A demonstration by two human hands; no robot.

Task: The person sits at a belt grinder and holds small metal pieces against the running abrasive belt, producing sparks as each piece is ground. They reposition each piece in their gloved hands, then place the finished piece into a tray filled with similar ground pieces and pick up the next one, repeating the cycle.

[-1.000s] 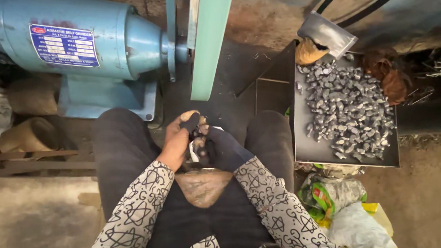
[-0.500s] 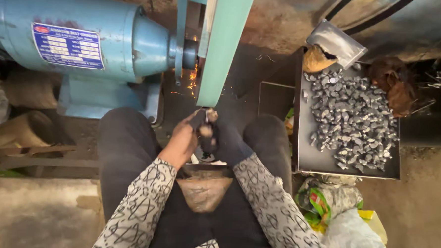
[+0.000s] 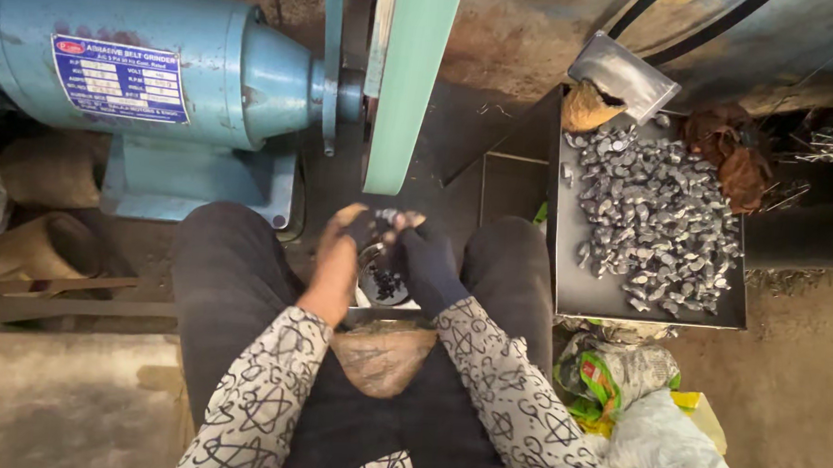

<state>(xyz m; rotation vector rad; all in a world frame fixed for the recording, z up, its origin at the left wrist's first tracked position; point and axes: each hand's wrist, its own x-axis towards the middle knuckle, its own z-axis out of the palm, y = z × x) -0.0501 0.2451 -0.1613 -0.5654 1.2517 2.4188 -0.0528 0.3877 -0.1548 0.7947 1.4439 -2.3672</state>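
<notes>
Head view, looking straight down over your lap. Your left hand (image 3: 341,249) and your right hand (image 3: 426,263), the right one in a dark glove, are brought close together between your knees, just below the lower end of the green belt guard (image 3: 409,93). Fingertips of both hands meet around a small metal piece (image 3: 386,218); it is pinched between them, though its shape is too small and shadowed to make out. Directly beneath the hands sits a small container (image 3: 386,287) with dark bits in it, partly hidden by your fingers.

The blue grinder motor (image 3: 162,54) sits to your upper left, with a label plate on its housing, and its shaft runs to the belt guard. To your right, beside your right knee, a dark metal tray (image 3: 578,288) holds a heap of small grey metal pieces (image 3: 656,221), spread over most of its upper part. A metal scoop (image 3: 625,75) rests at the far end of the tray. Crumpled plastic bags (image 3: 643,412) lie on the floor just below the tray.
</notes>
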